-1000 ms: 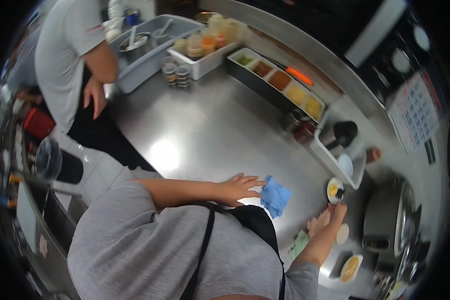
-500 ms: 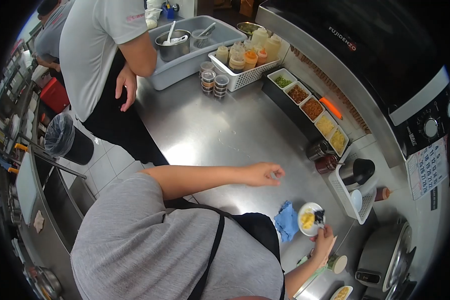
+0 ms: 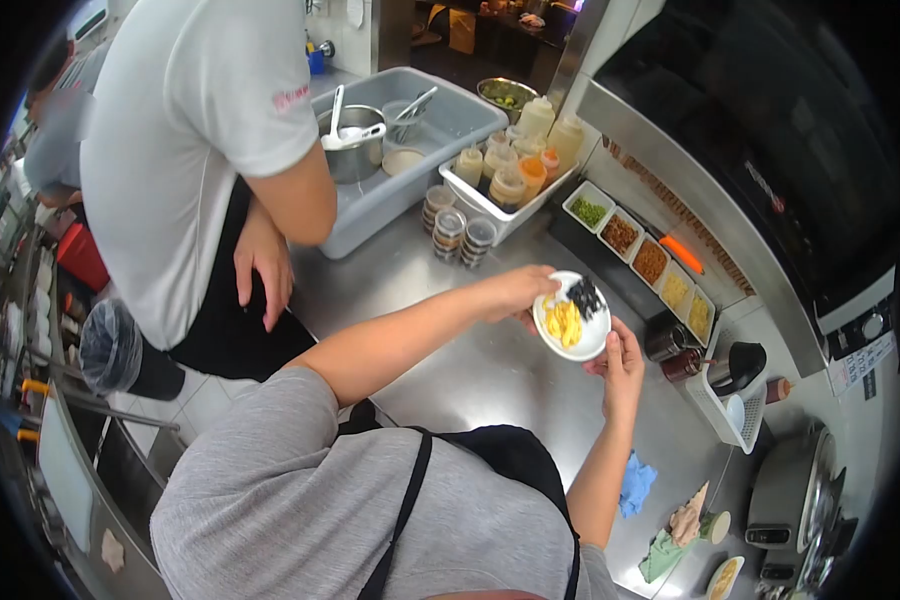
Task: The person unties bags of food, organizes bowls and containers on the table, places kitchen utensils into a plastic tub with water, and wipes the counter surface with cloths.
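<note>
Over the steel counter, a small white plate [image 3: 595, 335] is held up by its rim, between both hands. It carries yellow strips [image 3: 564, 322] on its near side and dark, blackish shreds [image 3: 584, 297] on the far side; I cannot tell what either food is. My left hand [image 3: 518, 292] grips the left edge, fingers partly hidden beneath. On the lower right edge, my right hand [image 3: 620, 362] is closed with the thumb up along the rim.
A co-worker [image 3: 200, 170] stands at left beside a grey tub [image 3: 450, 100]. Lidded cups [image 3: 450, 232], a basket of squeeze bottles [image 3: 485, 212] and topping trays [image 3: 650, 262] line the back. Near me lie a blue cloth [image 3: 636, 485], other cloths [image 3: 675, 535] and a cooker [image 3: 790, 490].
My right hand has carried the plate up and forward, away from the blue cloth. My left hand, previously holding nothing, has taken hold of its left edge. The view has shifted.
</note>
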